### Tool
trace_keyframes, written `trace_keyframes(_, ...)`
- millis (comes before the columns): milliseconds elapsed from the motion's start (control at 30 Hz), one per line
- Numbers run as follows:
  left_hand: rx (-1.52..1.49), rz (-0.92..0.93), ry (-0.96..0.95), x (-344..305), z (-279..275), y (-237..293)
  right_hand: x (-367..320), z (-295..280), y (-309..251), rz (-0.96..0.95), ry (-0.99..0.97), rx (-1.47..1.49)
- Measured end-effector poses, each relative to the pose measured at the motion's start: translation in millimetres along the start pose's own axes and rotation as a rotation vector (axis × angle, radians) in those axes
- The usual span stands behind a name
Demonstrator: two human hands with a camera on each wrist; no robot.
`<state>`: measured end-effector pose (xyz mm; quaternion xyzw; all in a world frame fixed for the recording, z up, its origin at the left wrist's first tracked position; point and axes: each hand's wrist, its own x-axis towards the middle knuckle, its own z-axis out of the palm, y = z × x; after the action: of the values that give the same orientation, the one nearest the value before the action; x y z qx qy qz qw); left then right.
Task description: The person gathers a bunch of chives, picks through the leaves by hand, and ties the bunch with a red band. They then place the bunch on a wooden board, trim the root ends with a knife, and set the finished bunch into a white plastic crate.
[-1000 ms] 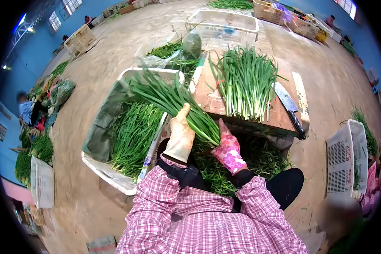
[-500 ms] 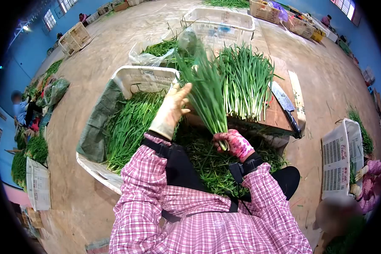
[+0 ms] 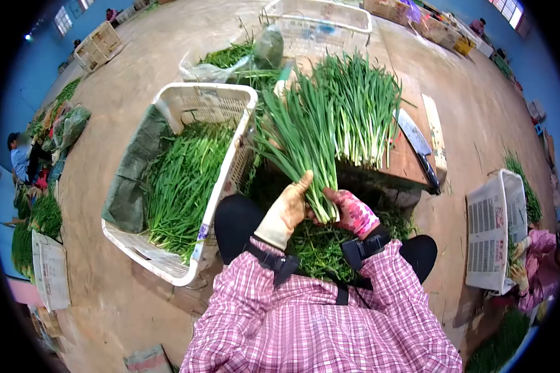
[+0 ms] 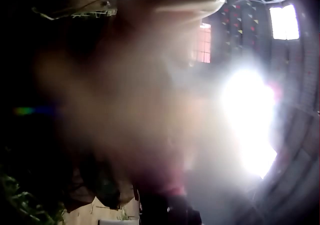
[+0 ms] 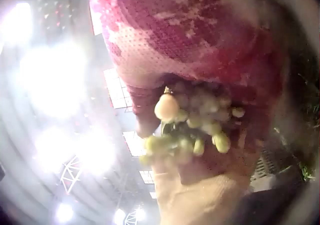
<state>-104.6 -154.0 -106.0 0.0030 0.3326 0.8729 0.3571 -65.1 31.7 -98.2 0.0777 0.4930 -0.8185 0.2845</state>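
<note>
Both gloved hands hold a bunch of garlic chives upright in front of the body, its leaves fanning up and away. The right hand, in a pink patterned glove, grips the pale stem ends from the right. From the left, the left hand, in a cream glove, holds the lower stems with its thumb raised along them. In the right wrist view, cut stem ends poke out from under the pink glove. A blur fills most of the left wrist view. Behind the bunch, more chives lie on a wooden board.
A knife lies at the board's right side. Left of the knees stands a white crate with loose chives and a dark green liner. Trimmings cover the floor between the legs. Another person's crate stands at right.
The left hand let go and spread beside the bunch, then came back onto its lower stems. The bunch swung from leaning left to nearly upright, with the right hand holding its base.
</note>
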Motion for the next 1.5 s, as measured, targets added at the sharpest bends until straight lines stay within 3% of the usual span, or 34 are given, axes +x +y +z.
trace_keyframes(33,-0.030,-0.059,0.072,8.6,-4.1,-4.1,-6.8,3.2,-5.2,0.018,0.008,0.007)
trace_keyframes(100,-0.200,-0.090,0.038,12.5,-8.3,-7.3,-14.2,3.3,-5.5,0.013,-0.035,0.224)
trace_keyframes(167,-0.328,-0.135,0.042,20.4,-21.2,-13.8,-15.6,1.6,-5.4,0.035,0.008,0.237)
trace_keyframes(267,-0.391,-0.140,-0.081,23.9,-34.1,-18.3,-14.5,-4.3,-3.8,0.081,-0.045,0.179)
trace_keyframes(300,-0.424,-0.187,-0.220,25.9,-37.7,-16.2,-15.1,-5.0,-3.4,0.089,-0.067,0.150)
trace_keyframes(400,-0.487,-0.057,-0.373,31.0,-23.7,-23.2,-17.1,-1.2,-6.6,0.107,-0.121,0.021)
trace_keyframes(500,-0.690,-0.054,-0.343,31.2,-17.4,-28.1,-32.9,3.6,-22.7,0.184,0.025,-0.103)
trace_keyframes(533,-0.765,-0.156,-0.464,34.1,-18.3,-25.9,-41.0,-1.1,-27.7,0.147,0.077,-0.220)
trace_keyframes(567,-0.749,-0.134,-0.447,34.6,-17.4,-27.9,-45.9,-16.5,-30.1,0.163,0.201,-0.365)
trace_keyframes(633,-0.717,-0.080,-0.415,32.3,-9.1,-27.0,-46.8,-5.2,-37.1,-0.122,0.616,-0.657)
trace_keyframes(667,-0.760,-0.092,-0.382,32.7,-9.0,-27.5,-63.2,10.8,-46.4,-0.300,0.805,-1.082)
trace_keyframes(700,-0.759,-0.099,-0.382,33.8,-8.9,-27.4,-70.0,18.8,-47.3,-0.439,0.704,-1.014)
trace_keyframes(767,-0.752,-0.115,-0.380,35.1,-8.7,-26.4,-73.1,45.4,-48.2,-0.469,0.558,-1.241)
trace_keyframes(800,-0.695,-0.082,-0.380,35.3,-6.9,-26.2,-65.4,46.6,-42.0,-0.477,0.590,-1.548)
trace_keyframes(900,-0.814,-0.081,-0.430,39.1,-14.5,-31.1,-49.8,30.8,-32.8,-0.601,0.652,-1.434)
trace_keyframes(967,-0.689,-0.060,-0.309,39.6,-19.5,-34.0,-52.0,30.8,-37.2,-0.453,0.630,-1.166)
trace_keyframes(1067,-0.680,-0.068,-0.302,36.7,-7.1,-28.9,-50.8,26.1,-38.3,-0.593,0.598,-1.369)
trace_keyframes(1133,-0.646,-0.070,-0.194,42.2,-11.6,-33.4,-56.3,32.2,-44.1,-0.719,0.520,-1.463)
trace_keyframes(1167,-0.631,-0.069,-0.137,44.3,-13.8,-36.5,-57.9,37.3,-43.1,-0.678,0.481,-1.439)
trace_keyframes(1233,-0.609,-0.070,-0.084,44.1,-10.3,-36.1,-60.3,48.3,-44.0,-0.482,0.490,-1.774)
trace_keyframes(1367,-0.620,-0.065,-0.107,40.9,-6.6,-34.0,-53.3,35.3,-31.7,-0.407,0.627,-1.969)
trace_keyframes(1500,-0.592,-0.074,-0.069,42.8,-10.9,-36.4,-48.0,26.4,-25.5,-0.440,0.645,-1.981)
